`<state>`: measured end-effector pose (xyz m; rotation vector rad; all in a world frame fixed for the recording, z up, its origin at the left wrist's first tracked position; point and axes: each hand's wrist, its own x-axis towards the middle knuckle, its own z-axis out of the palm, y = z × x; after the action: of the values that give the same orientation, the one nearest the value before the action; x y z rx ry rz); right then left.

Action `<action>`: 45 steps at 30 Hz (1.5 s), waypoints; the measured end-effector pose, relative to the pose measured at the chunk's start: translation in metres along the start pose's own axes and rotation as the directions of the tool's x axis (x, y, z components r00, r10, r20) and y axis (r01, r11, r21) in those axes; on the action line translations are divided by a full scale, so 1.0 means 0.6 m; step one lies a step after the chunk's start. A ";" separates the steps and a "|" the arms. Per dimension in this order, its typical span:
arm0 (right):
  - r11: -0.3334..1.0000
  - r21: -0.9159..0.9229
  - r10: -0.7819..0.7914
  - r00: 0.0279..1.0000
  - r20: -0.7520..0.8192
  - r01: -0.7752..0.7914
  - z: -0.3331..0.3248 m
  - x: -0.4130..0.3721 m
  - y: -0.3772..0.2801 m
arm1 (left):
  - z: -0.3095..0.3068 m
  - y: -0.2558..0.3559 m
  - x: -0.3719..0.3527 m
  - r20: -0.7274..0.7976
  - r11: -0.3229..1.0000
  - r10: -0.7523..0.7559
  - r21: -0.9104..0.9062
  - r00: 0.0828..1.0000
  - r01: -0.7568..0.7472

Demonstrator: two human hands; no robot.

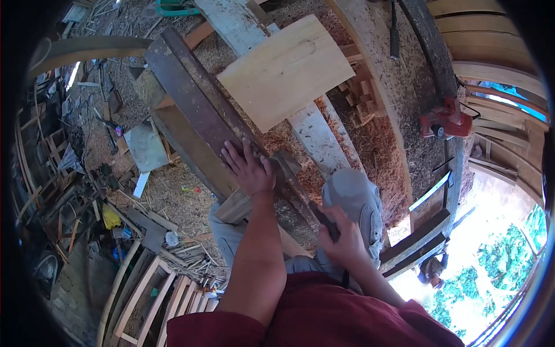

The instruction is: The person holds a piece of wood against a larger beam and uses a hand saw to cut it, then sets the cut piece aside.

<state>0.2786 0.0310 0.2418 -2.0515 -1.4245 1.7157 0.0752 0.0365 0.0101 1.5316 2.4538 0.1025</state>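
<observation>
My left hand (250, 168) lies flat with its fingers spread on a long dark brown wooden beam (193, 92), pressing its near part. The beam slants from the upper left down toward my lap. In my right hand (342, 236) is a hammer (302, 189), gripped by its dark handle. Its metal head rests against or just above the beam's right side, close to my left fingertips; contact is hard to make out. A pale rectangular board (286, 72) lies just beyond, across a whitish plank (321, 139).
A red power planer (445, 121) sits on a thick plank at the right. Small wood blocks (364, 95) and sawdust lie beyond my knee. Scrap wood and tools clutter the left floor. Slatted wooden frames (147, 295) stand at lower left. A person (432, 270) is outside at lower right.
</observation>
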 end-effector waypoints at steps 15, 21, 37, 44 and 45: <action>0.998 -0.058 -0.021 1.000 -0.003 0.020 0.041 0.060 0.010 | -0.009 0.004 0.002 0.013 0.998 -0.024 -0.058 1.000 0.025; 0.999 -0.049 -0.020 1.000 0.012 0.021 0.028 0.081 0.013 | -0.004 0.002 0.001 0.003 0.999 -0.028 -0.046 1.000 0.028; 0.999 -0.032 -0.001 0.998 0.061 0.003 0.051 0.153 0.016 | -0.005 -0.003 0.004 0.027 0.985 -0.102 -0.138 0.994 0.105; 0.998 -0.038 -0.040 0.999 0.011 0.040 0.061 0.151 0.032 | 0.003 -0.003 -0.001 -0.012 0.990 -0.069 -0.124 0.998 0.067; 0.998 -0.033 -0.048 0.999 0.009 0.048 0.061 0.153 0.036 | 0.002 -0.002 0.001 -0.018 0.988 -0.078 -0.133 0.997 0.075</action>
<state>0.2536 0.0663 0.1506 -2.0116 -1.5018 1.6957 0.0742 0.0361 0.0084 1.3873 2.4657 0.2647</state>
